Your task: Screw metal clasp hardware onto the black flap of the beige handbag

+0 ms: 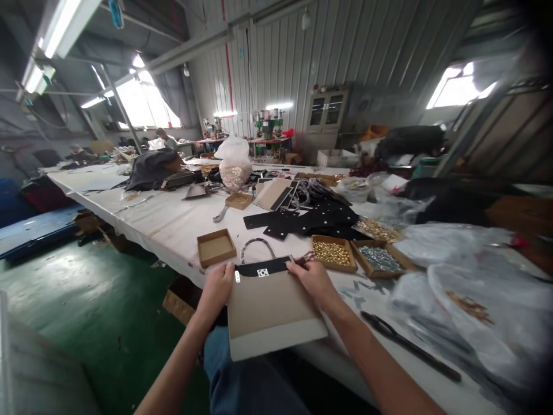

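Note:
A flat beige bag panel with a pale lower band hangs over my lap, at the table's edge. Along its top runs a black strip bearing a small white perforated plate and a narrower one near the left corner. My left hand pinches the upper left corner. My right hand grips the upper right corner, its thumb on the front face. Behind the top edge arches a braided handle; where it joins is hidden.
Beyond the panel are an open cardboard tray, a box of gold-coloured studs and a box of silver-coloured pieces. A black tool lies at right, beside plastic bags. Black strips lie farther back.

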A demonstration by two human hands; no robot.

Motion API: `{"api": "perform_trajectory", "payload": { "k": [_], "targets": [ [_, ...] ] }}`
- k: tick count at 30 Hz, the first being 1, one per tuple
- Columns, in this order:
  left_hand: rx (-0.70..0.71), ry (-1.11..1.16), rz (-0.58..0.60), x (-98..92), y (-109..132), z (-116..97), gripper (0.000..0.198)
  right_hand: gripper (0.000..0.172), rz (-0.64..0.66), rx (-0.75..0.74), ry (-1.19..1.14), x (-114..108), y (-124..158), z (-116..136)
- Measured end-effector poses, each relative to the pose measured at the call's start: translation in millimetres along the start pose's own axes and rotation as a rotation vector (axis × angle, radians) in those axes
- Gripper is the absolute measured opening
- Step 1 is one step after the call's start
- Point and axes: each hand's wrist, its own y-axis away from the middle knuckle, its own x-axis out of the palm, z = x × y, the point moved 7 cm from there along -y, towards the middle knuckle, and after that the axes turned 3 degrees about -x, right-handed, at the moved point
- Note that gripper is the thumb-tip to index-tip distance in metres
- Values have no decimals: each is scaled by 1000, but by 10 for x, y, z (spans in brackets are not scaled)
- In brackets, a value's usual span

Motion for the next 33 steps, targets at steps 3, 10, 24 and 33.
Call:
{"api": "perform_trajectory", "payload": {
  "k": [3, 10, 24, 33],
  "targets": [
    [-41, -73, 32, 192, -181, 230, 48, 46, -7, -41, 90, 90, -212, -189],
    [-98, -35, 94, 232, -245, 445, 56, 47, 9, -102, 74, 137, -232, -376],
    [-140, -549, -44, 46, -141, 65, 47, 55, -84, -100, 90, 157, -274, -635],
    [379, -562, 203, 593, 351, -890, 63, 59, -70, -87, 66, 203, -264, -580]
  ]
}}
